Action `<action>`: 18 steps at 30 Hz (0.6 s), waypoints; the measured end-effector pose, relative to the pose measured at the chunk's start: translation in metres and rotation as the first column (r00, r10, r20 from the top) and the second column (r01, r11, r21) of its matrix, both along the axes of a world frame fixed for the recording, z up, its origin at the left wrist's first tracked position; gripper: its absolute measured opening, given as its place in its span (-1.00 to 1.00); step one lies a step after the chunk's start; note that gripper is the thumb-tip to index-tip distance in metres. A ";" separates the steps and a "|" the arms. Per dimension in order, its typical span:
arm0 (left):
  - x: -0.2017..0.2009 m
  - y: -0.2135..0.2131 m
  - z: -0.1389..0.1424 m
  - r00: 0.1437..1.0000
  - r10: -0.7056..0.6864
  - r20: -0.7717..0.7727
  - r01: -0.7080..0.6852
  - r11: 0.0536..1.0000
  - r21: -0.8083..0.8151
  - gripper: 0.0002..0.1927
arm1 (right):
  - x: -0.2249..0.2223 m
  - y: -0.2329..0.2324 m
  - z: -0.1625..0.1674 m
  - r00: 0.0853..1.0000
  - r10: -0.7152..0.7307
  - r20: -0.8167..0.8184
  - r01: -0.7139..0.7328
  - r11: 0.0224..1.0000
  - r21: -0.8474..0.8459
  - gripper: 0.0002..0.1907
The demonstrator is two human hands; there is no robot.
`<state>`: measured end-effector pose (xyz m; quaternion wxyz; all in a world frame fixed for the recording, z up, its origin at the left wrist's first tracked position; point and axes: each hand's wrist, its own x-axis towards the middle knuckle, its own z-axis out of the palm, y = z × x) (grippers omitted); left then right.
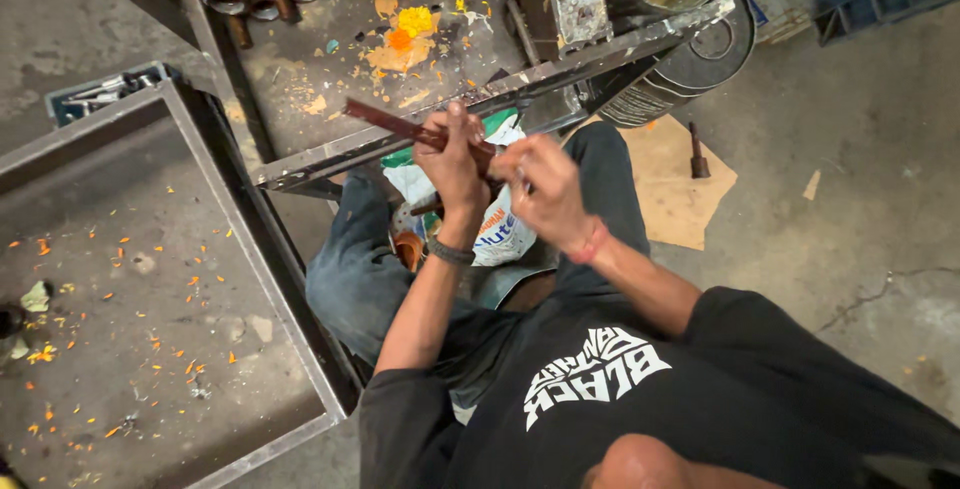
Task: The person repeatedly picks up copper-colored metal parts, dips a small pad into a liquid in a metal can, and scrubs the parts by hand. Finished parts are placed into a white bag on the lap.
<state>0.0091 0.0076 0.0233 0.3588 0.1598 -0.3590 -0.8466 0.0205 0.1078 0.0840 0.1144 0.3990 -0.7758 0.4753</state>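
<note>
Black shirt (600,389) nearest, left hand (452,164) gripping rusty rod (400,129), right hand (545,189) pinched beside it, metal frame (480,109) ahead

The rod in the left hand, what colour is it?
The rod is reddish-brown, like rust or primer. The head view shows it, gripped by the left hand.

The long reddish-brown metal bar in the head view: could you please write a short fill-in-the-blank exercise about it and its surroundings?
1. The left hand grips a long reddish-brown metal ____.
2. The bar lies across the grey steel angle frame, and the right hand wears a red band at the ____.
3. The orange and yellow paint splatter lies on the ____.
4. The person wears a ____ T-shirt.

Missing words: bar; wrist; floor; black
</note>
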 end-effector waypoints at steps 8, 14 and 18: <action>0.006 0.005 0.008 0.975 -0.081 -0.207 0.130 0.964 0.233 -0.79 | 0.004 -0.002 -0.003 0.994 -0.103 -0.038 0.098 0.989 -0.111 -0.90; 0.009 0.000 0.029 0.854 -0.497 -0.150 0.449 0.852 -0.270 -0.59 | -0.037 0.012 -0.019 0.632 0.170 0.756 0.243 0.883 -0.401 -0.93; 0.007 -0.003 0.030 0.870 -0.463 -0.167 0.373 0.841 -0.391 -0.53 | -0.036 0.024 -0.021 0.275 0.423 0.864 0.250 0.836 -0.489 -0.92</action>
